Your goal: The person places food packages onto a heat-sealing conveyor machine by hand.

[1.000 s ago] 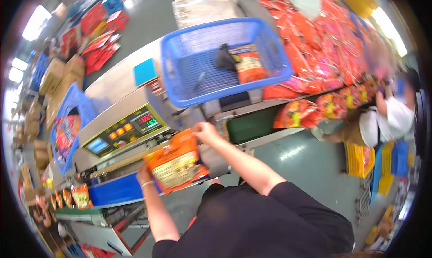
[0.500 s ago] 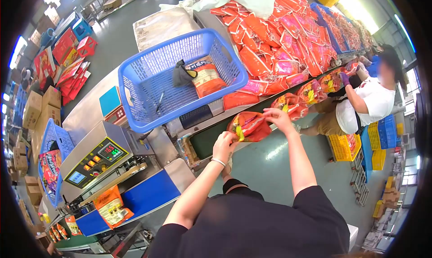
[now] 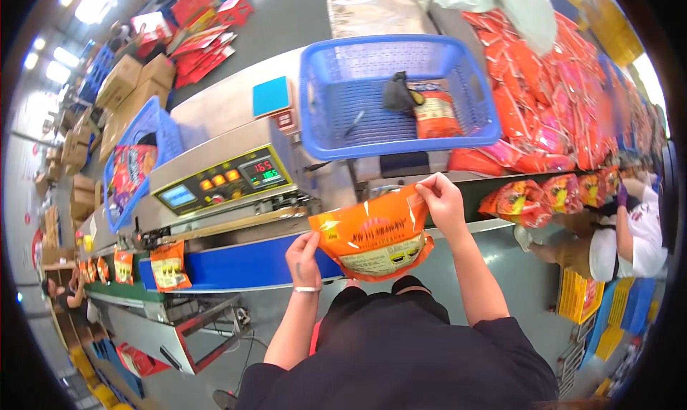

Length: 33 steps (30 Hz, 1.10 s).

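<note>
An orange printed food pouch (image 3: 376, 231) hangs stretched between my two hands, in front of the sealing machine's conveyor. My left hand (image 3: 304, 260) pinches its upper left corner, and the upper right corner is gripped by my right hand (image 3: 441, 202). The pouch's top edge is pulled nearly straight, with its printed face toward me. Left of it, the sealing machine (image 3: 222, 184) with a lit control panel stands over a blue conveyor belt (image 3: 236, 263). Another orange pouch (image 3: 170, 265) stands upright at the machine's sealing strip.
Beyond the pouch sits a blue basket (image 3: 401, 152) holding a pouch and a dark cloth item. Many red-orange packets (image 3: 544, 88) are heaped at the right. Filled pouches (image 3: 519, 199) line the right-hand belt, near a co-worker in a white shirt (image 3: 647, 227). A small scale (image 3: 272, 96) stands behind the machine.
Both hands have carried the pouch left from the right-hand belt toward the blue conveyor. Its top edge is now drawn flat and its face turned to me. The view has swung left.
</note>
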Motion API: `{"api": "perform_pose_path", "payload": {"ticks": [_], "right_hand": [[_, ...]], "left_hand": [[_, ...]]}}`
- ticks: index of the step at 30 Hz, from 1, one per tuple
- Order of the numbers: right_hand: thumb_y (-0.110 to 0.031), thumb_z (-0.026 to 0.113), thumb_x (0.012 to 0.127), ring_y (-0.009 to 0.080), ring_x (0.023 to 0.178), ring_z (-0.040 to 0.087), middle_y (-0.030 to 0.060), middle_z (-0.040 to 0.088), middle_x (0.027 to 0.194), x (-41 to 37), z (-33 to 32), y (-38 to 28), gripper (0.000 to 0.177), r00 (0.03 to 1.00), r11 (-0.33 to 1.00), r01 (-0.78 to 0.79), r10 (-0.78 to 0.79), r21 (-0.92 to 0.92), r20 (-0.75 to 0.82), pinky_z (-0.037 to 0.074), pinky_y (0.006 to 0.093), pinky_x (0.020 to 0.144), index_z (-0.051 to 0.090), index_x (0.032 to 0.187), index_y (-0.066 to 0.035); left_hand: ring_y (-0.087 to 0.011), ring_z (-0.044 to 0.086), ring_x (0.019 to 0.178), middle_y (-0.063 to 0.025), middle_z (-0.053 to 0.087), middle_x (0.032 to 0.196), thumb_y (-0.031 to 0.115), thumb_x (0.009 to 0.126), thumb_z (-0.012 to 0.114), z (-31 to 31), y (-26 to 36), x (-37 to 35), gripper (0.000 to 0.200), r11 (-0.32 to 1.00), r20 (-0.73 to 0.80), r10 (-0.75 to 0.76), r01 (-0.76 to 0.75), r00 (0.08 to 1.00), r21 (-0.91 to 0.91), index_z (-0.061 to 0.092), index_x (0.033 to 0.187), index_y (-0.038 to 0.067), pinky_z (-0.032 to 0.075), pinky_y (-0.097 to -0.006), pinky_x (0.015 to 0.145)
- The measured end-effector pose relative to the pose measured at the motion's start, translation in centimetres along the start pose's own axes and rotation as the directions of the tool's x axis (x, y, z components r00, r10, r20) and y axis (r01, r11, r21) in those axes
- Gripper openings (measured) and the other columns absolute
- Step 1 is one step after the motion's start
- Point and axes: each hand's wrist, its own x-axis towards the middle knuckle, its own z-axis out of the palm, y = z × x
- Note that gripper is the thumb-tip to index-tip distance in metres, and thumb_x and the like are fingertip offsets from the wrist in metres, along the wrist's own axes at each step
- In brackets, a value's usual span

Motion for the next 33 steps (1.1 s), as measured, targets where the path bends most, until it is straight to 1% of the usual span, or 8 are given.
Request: {"api": "perform_pose_path", "payload": {"ticks": [11, 14, 20, 22, 24, 26, 30, 33], "right_hand": [[-0.023, 0.071, 0.074, 0.0159, 0.068, 0.063, 0.0104, 0.067, 0.074, 4.9, 10.0, 12.3, 0.024, 0.988, 0.863, -0.13, 0.152, -0.489, 0.004, 0.048, 0.0294, 0.063, 0.067, 0.082, -0.001], [-0.028, 0.077, 0.068, 0.018, 0.069, 0.063, 0.0119, 0.067, 0.075, 3.7, 14.8, 10.2, 0.031, 0.959, 0.837, -0.228, 0.28, -0.496, 0.032, 0.05, 0.0321, 0.065, 0.067, 0.081, -0.001], [-0.017, 0.071, 0.077, 0.0194, 0.07, 0.064, 0.0087, 0.063, 0.077, 1.8, 17.8, 7.7, 0.023, 0.841, 0.871, -0.49, 0.479, -0.022, 0.25, 0.052, 0.0296, 0.061, 0.058, 0.088, -0.001], [-0.008, 0.064, 0.081, 0.0184, 0.075, 0.064, 0.0083, 0.062, 0.081, 2.0, 12.7, 8.1, 0.015, 0.948, 0.96, -0.242, 0.203, 0.143, 0.244, 0.052, 0.0267, 0.063, 0.054, 0.091, -0.002], [-0.002, 0.059, 0.08, 0.0178, 0.085, 0.059, 0.007, 0.059, 0.087, 0.9, 3.6, 5.5, 0.013, 0.987, 0.981, 0.137, -0.147, -0.139, -0.066, 0.048, 0.03, 0.076, 0.058, 0.093, -0.004], [0.005, 0.051, 0.079, 0.0212, 0.085, 0.059, 0.0093, 0.059, 0.086, 0.3, -6.7, 6.7, 0.018, 0.832, 0.83, 0.255, -0.449, -0.496, -0.324, 0.047, 0.0331, 0.08, 0.06, 0.092, -0.003], [0.006, 0.053, 0.074, 0.0272, 0.095, 0.059, 0.0104, 0.063, 0.099, -4.6, -23.2, 6.5, 0.026, 0.905, 0.613, -0.205, -0.178, -0.763, -0.386, 0.046, 0.0357, 0.085, 0.063, 0.097, -0.003], [0.003, 0.06, 0.073, 0.0245, 0.101, 0.06, 0.0086, 0.064, 0.105, -5.1, -25.0, 8.5, 0.022, 0.991, 0.768, -0.085, 0.002, -0.635, -0.131, 0.046, 0.0339, 0.087, 0.064, 0.094, -0.003]], "left_hand": [[-0.0124, 0.059, 0.062, -0.0048, 0.065, 0.079, 0.012, 0.074, 0.069, -9.8, -5.2, 10.6, 0.02, 0.961, -0.257, -0.271, 0.276, 0.928, -0.015, 0.065, 0.091, 0.001, 0.037, -0.0219, 0.047], [-0.0088, 0.039, 0.051, 0.0019, 0.048, 0.059, 0.007, 0.072, 0.068, -13.5, -2.7, 10.4, 0.019, 0.988, -0.362, -0.104, 0.138, 0.926, 0.068, 0.054, 0.06, 0.009, 0.028, -0.0263, 0.044], [-0.0214, 0.061, 0.081, -0.0097, 0.065, 0.089, 0.013, 0.085, 0.056, -25.1, 0.3, 12.9, 0.022, 0.825, -0.231, 0.252, -0.084, 0.94, 0.558, 0.066, 0.099, -0.001, 0.05, -0.0312, 0.077], [-0.0223, 0.06, 0.088, -0.0097, 0.062, 0.09, 0.012, 0.086, 0.053, -21.9, 2.2, 11.7, 0.02, 0.767, -0.505, 0.617, -0.317, 0.603, 0.558, 0.06, 0.099, -0.002, 0.049, -0.0326, 0.082], [-0.0211, 0.058, 0.091, -0.0097, 0.06, 0.091, 0.009, 0.087, 0.052, -15.4, 1.3, 10.3, 0.015, 0.657, -0.222, 0.743, -0.625, 0.631, 0.421, 0.056, 0.097, -0.001, 0.046, -0.0322, 0.086], [-0.0201, 0.056, 0.089, -0.0075, 0.058, 0.099, 0.007, 0.086, 0.055, 0.9, 1.3, 4.5, 0.012, 0.808, 0.002, 0.48, -0.443, 0.877, 0.388, 0.059, 0.097, 0.003, 0.045, -0.0318, 0.084], [-0.0234, 0.059, 0.088, -0.0085, 0.059, 0.098, 0.012, 0.071, 0.073, 17.2, -8.0, -1.1, 0.033, 0.635, 0.71, 0.258, -0.669, 0.655, 0.386, 0.059, 0.101, 0.008, 0.047, -0.0342, 0.077], [-0.0272, 0.058, 0.088, -0.0095, 0.06, 0.097, 0.009, 0.068, 0.072, 21.7, -12.3, -2.2, 0.028, 0.451, 0.84, 0.23, -0.819, 0.491, 0.355, 0.061, 0.094, 0.008, 0.047, -0.0355, 0.078]]}}
